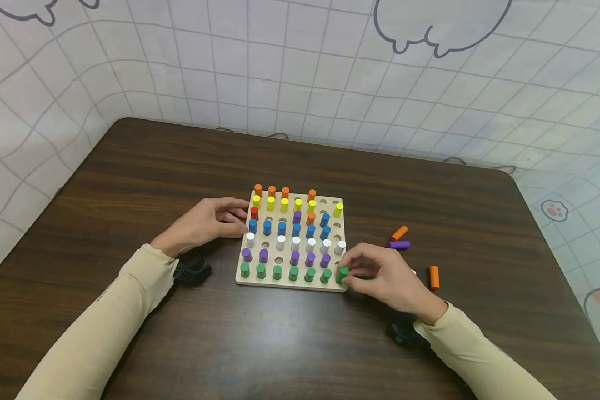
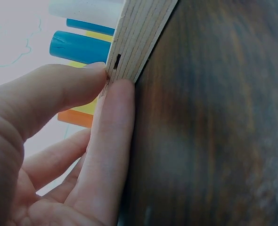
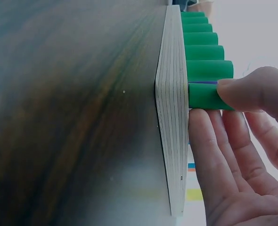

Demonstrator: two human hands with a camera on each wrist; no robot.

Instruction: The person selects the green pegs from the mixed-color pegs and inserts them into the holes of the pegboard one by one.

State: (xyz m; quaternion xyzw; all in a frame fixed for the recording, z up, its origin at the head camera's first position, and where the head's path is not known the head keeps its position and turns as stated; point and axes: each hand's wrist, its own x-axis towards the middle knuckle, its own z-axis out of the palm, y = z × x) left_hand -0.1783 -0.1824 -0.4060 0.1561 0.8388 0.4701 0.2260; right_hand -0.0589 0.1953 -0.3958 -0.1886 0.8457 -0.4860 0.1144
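A pale wooden pegboard (image 1: 290, 284) lies flat on the table, bearing rows of upright coloured pegs. Its front row holds green pegs, with purple, white, blue, mixed, yellow and orange rows behind. My right hand (image 1: 382, 275) pinches the green peg (image 1: 342, 273) at the front right corner between thumb and fingers. In the right wrist view, this green peg (image 3: 202, 96) stands upright with its base at the board's surface. My left hand (image 1: 205, 225) touches the board's left edge. The left wrist view shows the thumb (image 2: 59, 84) and a finger against that layered edge (image 2: 134, 42).
On the table (image 1: 280, 344), right of the board, lie a loose orange peg (image 1: 399, 233), a purple peg (image 1: 399, 244) and another orange peg (image 1: 434, 277). A white piece is mostly hidden behind the right hand. A patterned cloth (image 1: 290, 72) hangs behind the table.
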